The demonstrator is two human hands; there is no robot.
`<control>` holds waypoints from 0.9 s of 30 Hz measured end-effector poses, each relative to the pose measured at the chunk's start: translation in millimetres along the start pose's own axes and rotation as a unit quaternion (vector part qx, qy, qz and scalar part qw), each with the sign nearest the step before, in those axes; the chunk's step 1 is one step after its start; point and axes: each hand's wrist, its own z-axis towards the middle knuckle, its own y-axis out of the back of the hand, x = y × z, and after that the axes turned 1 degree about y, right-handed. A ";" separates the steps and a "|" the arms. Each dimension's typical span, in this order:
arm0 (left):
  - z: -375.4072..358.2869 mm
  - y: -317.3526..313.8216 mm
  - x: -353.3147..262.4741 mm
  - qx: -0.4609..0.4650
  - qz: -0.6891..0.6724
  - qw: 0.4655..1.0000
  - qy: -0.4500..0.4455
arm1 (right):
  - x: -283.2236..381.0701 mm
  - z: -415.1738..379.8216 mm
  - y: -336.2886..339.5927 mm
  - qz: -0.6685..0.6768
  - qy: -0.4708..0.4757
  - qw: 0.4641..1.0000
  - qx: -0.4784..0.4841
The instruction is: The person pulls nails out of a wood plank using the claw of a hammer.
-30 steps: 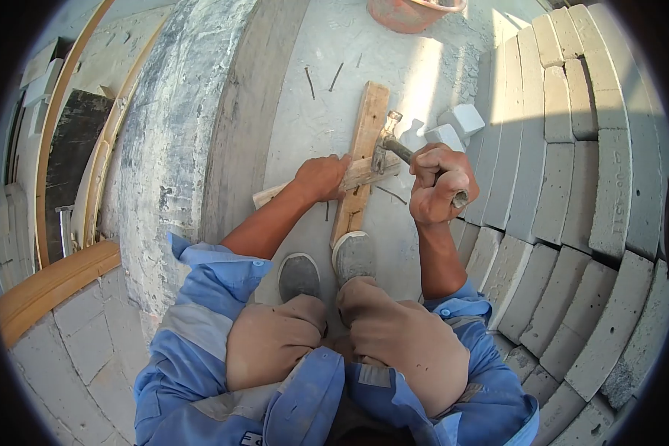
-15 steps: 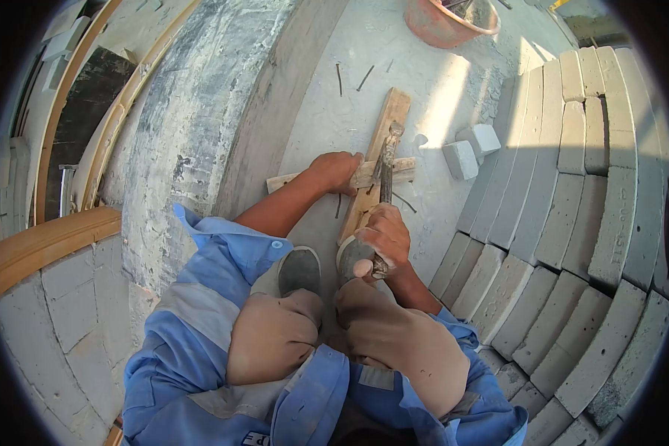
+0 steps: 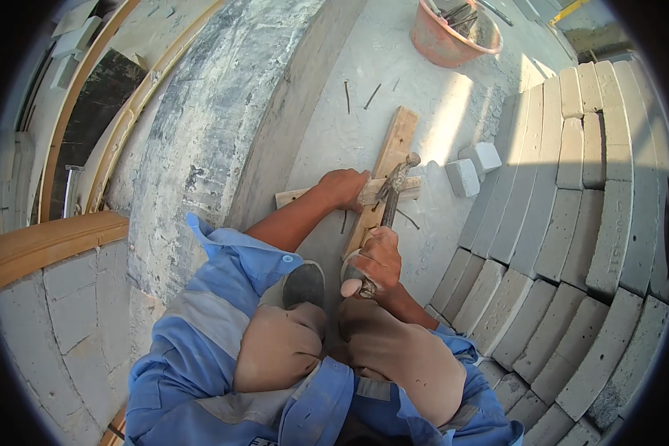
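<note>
Two wooden pieces lie crossed on the grey floor: a longer plank [image 3: 398, 140] and a shorter crosspiece [image 3: 409, 189] over it. My left hand [image 3: 343, 189] is closed on the crosspiece, left of the crossing; its fingertips are partly hidden. My right hand [image 3: 380, 260] is wrapped round the handle of a hammer [image 3: 389, 212], whose head is just over the crossing. Whether the head touches the wood cannot be made out. Loose nails lie near the wood, one [image 3: 407, 219] to the right and another [image 3: 372, 97] farther off.
A reddish bucket [image 3: 453, 41] with tools in it stands at the top. Stacked grey blocks [image 3: 565, 223] fill the right side, and two small white blocks [image 3: 463, 178] sit beside them. A long stained beam [image 3: 201, 111] runs along the left. My shoe [image 3: 303, 285] is near the wood.
The view has shifted, so the bucket and wood appear lower. The hammer head has come down closer to the crossing of the wood. My left hand keeps its hold.
</note>
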 end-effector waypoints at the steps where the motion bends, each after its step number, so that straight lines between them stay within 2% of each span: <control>1: -0.2 1.4 -0.8 0.007 0.004 1.000 0.007 | 0.2 -0.2 -1.0 -0.007 0.002 1.000 0.004; 9: -1.2 2.2 -3.2 0.012 0.001 1.000 -0.001 | 14.4 1.9 -2.7 -0.003 -0.032 0.999 0.013; 14: -3.4 5.7 -4.5 -0.001 -0.003 1.000 0.001 | 13.4 6.2 -2.4 0.001 -0.019 1.000 0.021; 17: -3.5 2.6 -3.4 0.019 -0.003 1.000 0.009 | 16.0 -0.3 -7.5 -0.001 0.005 0.998 0.069; 19: -1.3 1.6 -0.9 -0.006 -0.006 1.000 0.002 | 11.6 -2.4 -10.2 0.001 0.033 0.994 0.103; 24: -1.1 -0.2 -1.1 -0.002 0.010 1.000 -0.002 | 11.6 8.7 -3.5 0.006 0.030 0.996 0.086; 26: -2.6 -1.5 -1.3 -0.016 0.038 0.999 -0.004 | 5.7 13.2 2.3 0.009 0.018 1.000 0.019; 27: -4.9 -1.5 -2.3 -0.016 0.036 0.999 -0.001 | 3.7 15.4 4.3 0.016 0.027 0.999 0.028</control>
